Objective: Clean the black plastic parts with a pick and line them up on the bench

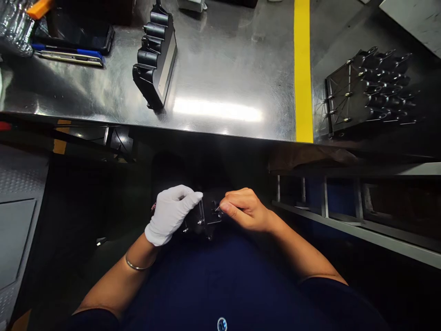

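My left hand [175, 209], in a white glove, is closed on a dark moulded black plastic part [206, 225] in front of my body. Much of that part melts into the dark background, though a few shiny pegs and edges stand out. Bare and pinched shut, my right hand [246, 209] is at the part's right side. A thin pointed piece [217, 208] sticks out between its thumb and forefinger towards the part; the rest of it is hidden in the fingers. On the metal bench [234, 69] stands a black plastic housing [156, 59] with a row of rounded channels.
Several similar black parts [372, 92] stand grouped at the right, beyond a yellow tape strip [303, 69]. At the left lie a blue pen [86, 53], a dark tray [79, 34] and clear plastic pieces [15, 27]. A metal rack [344, 225] is below right.
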`<state>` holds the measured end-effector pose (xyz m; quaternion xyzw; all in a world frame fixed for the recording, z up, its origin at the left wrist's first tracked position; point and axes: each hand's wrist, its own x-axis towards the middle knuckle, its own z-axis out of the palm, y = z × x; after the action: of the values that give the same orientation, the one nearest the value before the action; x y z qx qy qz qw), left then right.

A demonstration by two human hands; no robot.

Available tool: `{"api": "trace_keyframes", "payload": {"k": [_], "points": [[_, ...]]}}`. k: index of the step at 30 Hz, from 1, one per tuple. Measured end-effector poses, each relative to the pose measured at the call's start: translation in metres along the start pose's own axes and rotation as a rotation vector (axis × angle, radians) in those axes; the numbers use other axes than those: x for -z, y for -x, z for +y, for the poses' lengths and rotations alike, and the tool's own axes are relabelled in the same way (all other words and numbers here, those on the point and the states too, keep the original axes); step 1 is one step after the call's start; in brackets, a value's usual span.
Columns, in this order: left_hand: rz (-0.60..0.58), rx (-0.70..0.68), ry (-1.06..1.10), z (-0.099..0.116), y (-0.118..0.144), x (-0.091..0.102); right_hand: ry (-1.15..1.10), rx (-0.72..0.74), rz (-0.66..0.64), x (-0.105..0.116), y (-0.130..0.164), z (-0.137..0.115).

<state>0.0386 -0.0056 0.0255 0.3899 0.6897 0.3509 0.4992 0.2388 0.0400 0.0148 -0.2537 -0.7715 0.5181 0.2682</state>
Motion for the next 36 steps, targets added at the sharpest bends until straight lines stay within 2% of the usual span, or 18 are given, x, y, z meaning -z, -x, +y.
{"api": "trace_keyframes", "payload": {"k": [3, 5, 7, 9, 11, 19, 25, 27, 33, 36], "points": [[-0.065, 0.008, 0.036, 0.0, 0.003, 0.0, -0.232, -0.061, -0.217, 0.007, 0.002, 0.001], [-0.068, -0.024, 0.042, 0.0, 0.004, 0.001, -0.311, -0.045, -0.253, 0.01, 0.003, 0.001], [-0.039, -0.068, 0.025, 0.0, 0.002, 0.003, -0.226, 0.011, -0.163, 0.009, 0.002, 0.0], [-0.027, -0.091, 0.009, 0.001, 0.001, 0.004, -0.047, 0.09, -0.054, 0.006, 0.0, 0.0], [-0.036, -0.093, 0.005, 0.001, 0.0, 0.004, 0.095, 0.147, -0.022, 0.003, -0.002, 0.0], [0.047, -0.058, -0.024, -0.004, -0.002, -0.003, 0.338, 0.144, 0.033, -0.003, -0.001, 0.003], [0.14, -0.034, -0.039, -0.003, -0.003, -0.007, 0.508, 0.157, 0.185, -0.005, -0.005, 0.006], [0.148, -0.03, -0.04, -0.002, -0.003, -0.007, 0.541, 0.154, 0.199, -0.006, -0.006, 0.007], [0.146, -0.009, -0.036, -0.004, -0.004, -0.009, 0.506, 0.118, 0.133, -0.005, -0.006, 0.005], [0.122, 0.01, -0.028, -0.004, -0.004, -0.01, 0.258, 0.076, -0.066, 0.001, -0.006, 0.004]]}}
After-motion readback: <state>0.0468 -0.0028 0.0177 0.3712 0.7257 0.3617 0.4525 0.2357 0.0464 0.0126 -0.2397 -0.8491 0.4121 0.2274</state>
